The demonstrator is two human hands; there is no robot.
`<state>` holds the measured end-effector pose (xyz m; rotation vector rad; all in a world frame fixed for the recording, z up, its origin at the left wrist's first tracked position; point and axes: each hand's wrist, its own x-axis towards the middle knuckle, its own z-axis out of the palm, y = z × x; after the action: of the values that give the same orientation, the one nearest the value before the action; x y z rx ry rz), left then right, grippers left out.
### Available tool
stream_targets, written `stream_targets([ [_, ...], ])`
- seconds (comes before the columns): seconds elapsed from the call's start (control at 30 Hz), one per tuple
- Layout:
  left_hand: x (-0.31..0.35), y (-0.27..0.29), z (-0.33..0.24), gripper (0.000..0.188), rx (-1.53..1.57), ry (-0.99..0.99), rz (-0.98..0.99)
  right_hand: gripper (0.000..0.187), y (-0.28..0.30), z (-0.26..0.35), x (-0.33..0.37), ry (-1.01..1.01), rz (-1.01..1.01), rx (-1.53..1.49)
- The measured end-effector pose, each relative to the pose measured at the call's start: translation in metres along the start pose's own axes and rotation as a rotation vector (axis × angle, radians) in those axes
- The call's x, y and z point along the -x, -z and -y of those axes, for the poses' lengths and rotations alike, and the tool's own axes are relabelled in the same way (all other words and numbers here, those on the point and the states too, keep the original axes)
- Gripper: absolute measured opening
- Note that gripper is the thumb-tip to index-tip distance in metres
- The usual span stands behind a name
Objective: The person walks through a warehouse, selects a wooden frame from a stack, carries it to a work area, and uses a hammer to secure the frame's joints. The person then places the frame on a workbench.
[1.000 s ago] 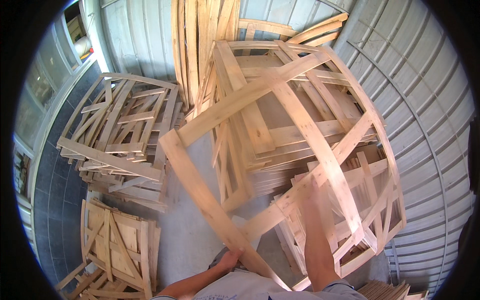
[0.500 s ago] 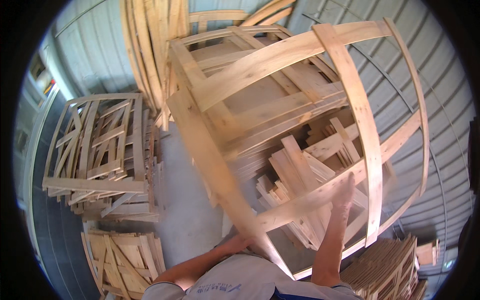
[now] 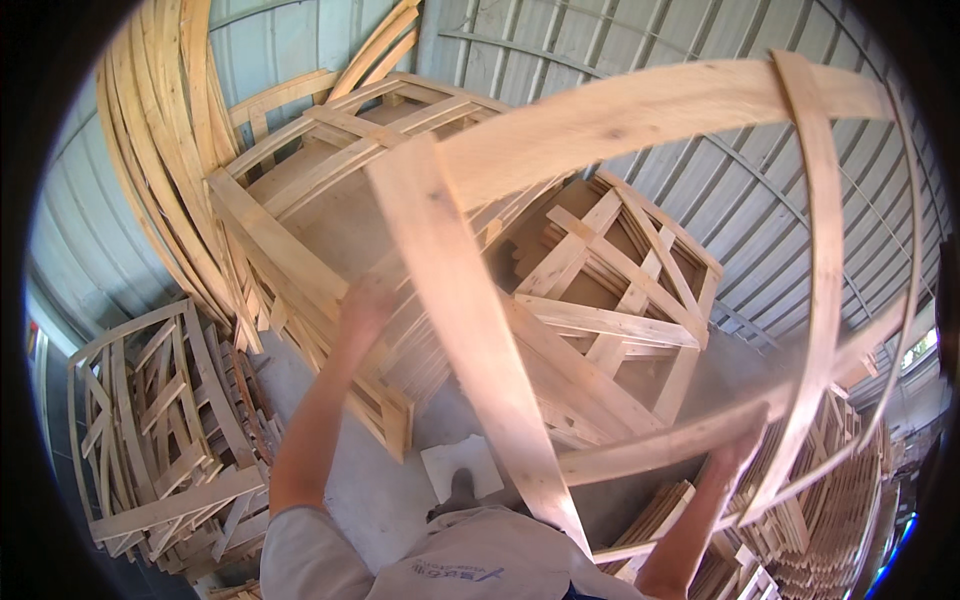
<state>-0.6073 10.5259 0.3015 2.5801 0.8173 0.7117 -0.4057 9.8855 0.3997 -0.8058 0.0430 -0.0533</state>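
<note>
Ribbed metal wall [image 3: 640,40] behind stacked frames [image 3: 280,240], right hand [image 3: 733,452] gripping a slatted wooden frame [image 3: 470,320], left hand [image 3: 367,308] near it, too blurred to tell whether spread or curled

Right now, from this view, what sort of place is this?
Probably a woodworking shop or timber store: stacked wooden frames, long boards standing upright, and a ribbed metal wall suggest it.

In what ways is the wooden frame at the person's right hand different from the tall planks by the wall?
The wooden frame is made of crossing pieces with wide gaps, while the tall planks stand close side by side. The wooden frame is tilted in front of the person, at the right hand; the tall planks stand by the wall. Both are pale wood.
</note>
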Motion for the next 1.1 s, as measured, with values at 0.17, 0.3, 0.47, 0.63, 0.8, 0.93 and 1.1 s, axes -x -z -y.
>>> stream_targets([
  [0.17, -0.071, -0.04, -0.008, 0.086, -0.25, 0.167, 0.297, 0.052, 0.033, 0.054, 0.04, 0.182, -0.162, 0.018],
  [0.3, -0.086, -0.047, -0.001, 0.095, -0.164, 0.275, 0.401, 0.046, 0.056, 0.09, 0.071, 0.262, -0.238, -0.059],
  [0.47, -0.109, -0.009, -0.013, 0.091, -0.071, 0.278, 0.554, 0.051, 0.048, 0.118, 0.107, 0.322, -0.41, -0.16],
  [0.63, -0.155, 0.059, -0.031, 0.098, 0.167, 0.29, 0.615, 0.055, 0.008, 0.125, 0.141, 0.456, -0.522, -0.212],
  [0.8, -0.191, 0.125, -0.052, 0.092, 0.397, 0.35, 0.626, 0.051, 0.011, 0.14, 0.161, 0.518, -0.56, -0.278],
  [0.93, -0.204, 0.164, -0.062, 0.084, 0.289, 0.292, 0.577, 0.05, 0.038, 0.154, 0.166, 0.537, -0.494, -0.298],
  [1.1, -0.203, 0.149, -0.054, 0.082, 0.156, 0.256, 0.431, 0.053, 0.057, 0.161, 0.174, 0.571, -0.497, -0.146],
])
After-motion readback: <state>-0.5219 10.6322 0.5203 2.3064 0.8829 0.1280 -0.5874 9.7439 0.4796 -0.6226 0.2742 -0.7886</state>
